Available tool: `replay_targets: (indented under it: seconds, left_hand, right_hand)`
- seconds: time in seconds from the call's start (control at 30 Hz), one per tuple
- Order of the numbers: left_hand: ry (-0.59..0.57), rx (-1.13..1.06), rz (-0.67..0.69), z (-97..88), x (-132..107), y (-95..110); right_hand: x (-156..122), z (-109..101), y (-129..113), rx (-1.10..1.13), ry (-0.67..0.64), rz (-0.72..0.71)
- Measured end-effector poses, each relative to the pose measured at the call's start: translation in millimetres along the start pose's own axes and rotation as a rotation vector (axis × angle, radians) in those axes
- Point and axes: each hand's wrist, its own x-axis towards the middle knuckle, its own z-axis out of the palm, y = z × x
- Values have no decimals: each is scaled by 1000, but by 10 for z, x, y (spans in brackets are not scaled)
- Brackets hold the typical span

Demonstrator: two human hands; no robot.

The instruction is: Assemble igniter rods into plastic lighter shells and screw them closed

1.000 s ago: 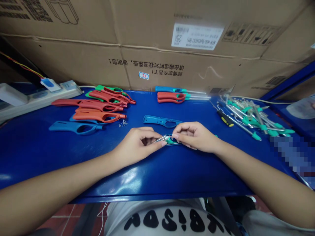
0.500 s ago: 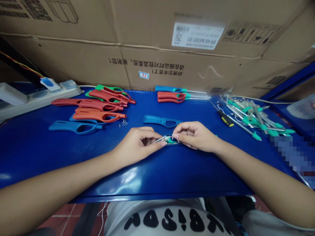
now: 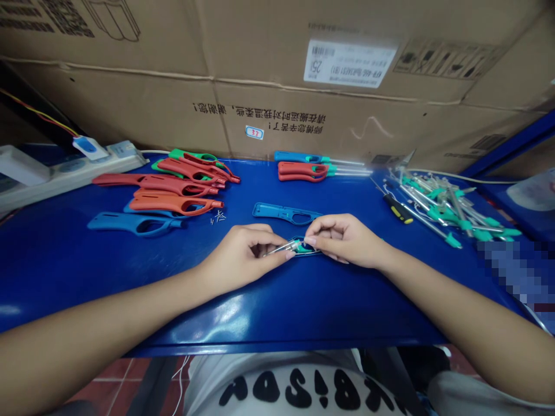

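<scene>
My left hand [image 3: 243, 251] is closed, thumb and fingers pinching the metal tube [image 3: 284, 248] of a lighter insert with a green plastic part [image 3: 306, 249]. That green part lies at a blue lighter casing half [image 3: 297, 238], mostly hidden by my hands. My right hand [image 3: 344, 240] is closed too, its thumb and forefinger pinched at the casing's right end; a thin, pale bit shows at the fingertips, too small to name. Just beyond my hands a second blue casing half [image 3: 281, 212] lies with its hollow side up.
Red, orange, green and blue casings [image 3: 173, 202] lie piled at left, beside small pins [image 3: 219, 216]. Two lighters with metal tubes [image 3: 303, 171] lie at the back. Right are a heap of green-tipped tubes [image 3: 455, 208] and a black-yellow screwdriver [image 3: 398, 209]. A power strip [image 3: 69, 173] and cardboard boxes [image 3: 260, 58] border the table.
The metal tube in my left hand has tilted slightly, and its green part sits a touch farther right. My right hand keeps its pinch in nearly the same place.
</scene>
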Motion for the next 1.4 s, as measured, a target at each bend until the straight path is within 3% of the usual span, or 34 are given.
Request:
replay_targets:
  seconds: [1.4]
  left_hand:
    - [-17,61,6,-6,3,18]
  right_hand:
    - [16,13,-3,29,-16,-52]
